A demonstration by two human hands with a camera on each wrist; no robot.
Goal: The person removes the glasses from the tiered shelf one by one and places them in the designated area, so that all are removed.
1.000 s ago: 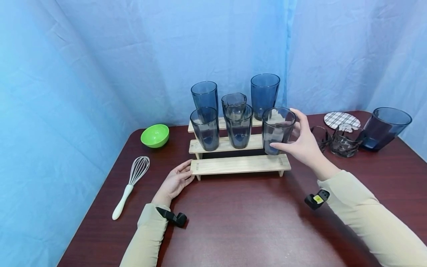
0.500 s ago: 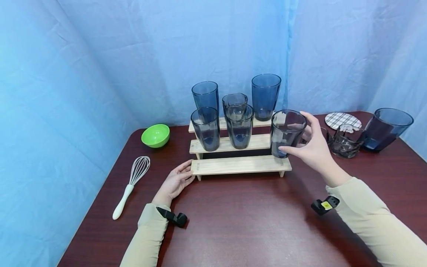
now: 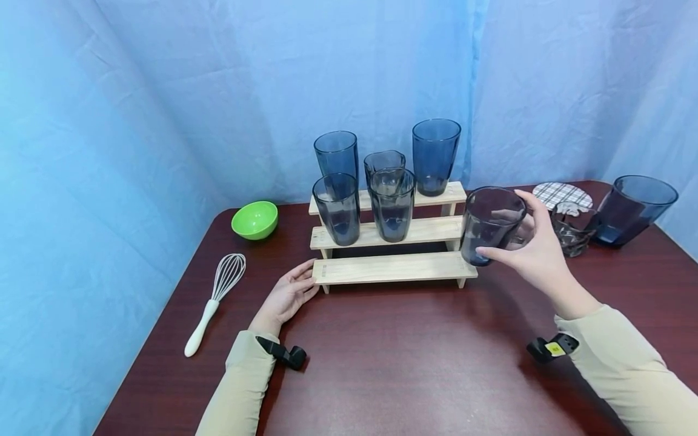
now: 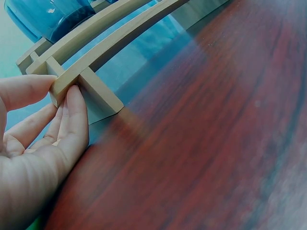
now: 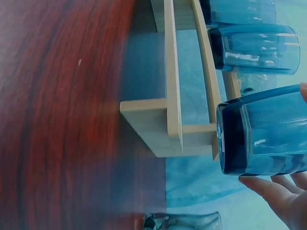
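1. Lying at far left of the worktop point(image 3: 392, 363): whisk point(image 3: 211, 307), wires pointing away from the person. Bowl point(image 3: 254, 220) beyond it, mouth up.
2. Next, the left hand point(image 3: 289, 297). Its grip pinches the left end of the front step point(image 3: 360, 271), thumb above, fingers beneath.
3. Centre: wooden rack point(image 3: 400, 267), three steps rising away. Back step point(image 3: 452, 194) bears two tall glasses point(image 3: 435, 154), a short glass point(image 3: 384, 160) between them. Middle step point(image 3: 431, 230) bears two more glasses point(image 3: 392, 209), left and centre.
4. Held glass point(image 3: 488, 230) just off the rack's right end, raised to about middle-step height. Mouth up; long axis near upright, leaning slightly, base toward rack. Base overlaps rack in view; touching or apart, cannot tell.
5. Right hand point(image 3: 537, 260) on the glass's right side, grip closed round it, thumb low in front. Key relation, as I judge it: rack lies left of this hand, held glass between; left hand well apart, at the opposite end.
6. Far right: tumbler point(image 3: 572, 233), coaster point(image 3: 561, 192) behind, big glass point(image 3: 629, 215) outermost.
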